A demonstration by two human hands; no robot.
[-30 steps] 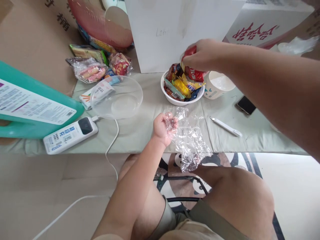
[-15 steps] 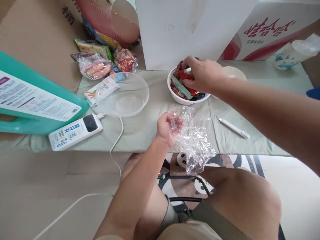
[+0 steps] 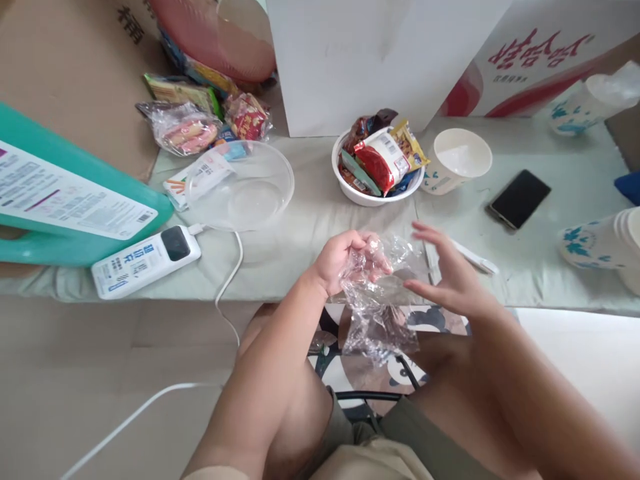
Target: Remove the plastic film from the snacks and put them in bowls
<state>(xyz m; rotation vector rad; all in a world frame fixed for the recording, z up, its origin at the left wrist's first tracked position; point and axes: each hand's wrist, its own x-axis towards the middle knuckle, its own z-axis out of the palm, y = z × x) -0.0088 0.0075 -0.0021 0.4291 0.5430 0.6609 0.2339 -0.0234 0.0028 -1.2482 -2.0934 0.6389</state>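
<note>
A crumpled clear plastic bag [image 3: 383, 327] hangs from my left hand [image 3: 343, 261], whose fingers are curled into it at the table's front edge. Just right of the bag, my right hand [image 3: 450, 277] has its thumb and fingers spread and holds nothing. Beyond both hands stands a white bowl [image 3: 365, 198] heaped with wrapped snacks; a red-and-white snack packet [image 3: 383, 157] lies on top. A white pen-like tool [image 3: 473, 257] lies on the cloth, partly hidden behind my right hand.
An empty clear bowl [image 3: 280, 203] and a white power bank [image 3: 145, 263] with a cable are left, beside a green jug [image 3: 90, 193]. Rightward are a paper cup [image 3: 460, 163], a phone [image 3: 520, 199] and stacked cups [image 3: 595, 240]. Boxes [image 3: 360, 67] line the back.
My right hand has left the snack bowl and come back beside the bag, leaving the red-and-white packet on top. My left hand has shifted slightly right with the bag.
</note>
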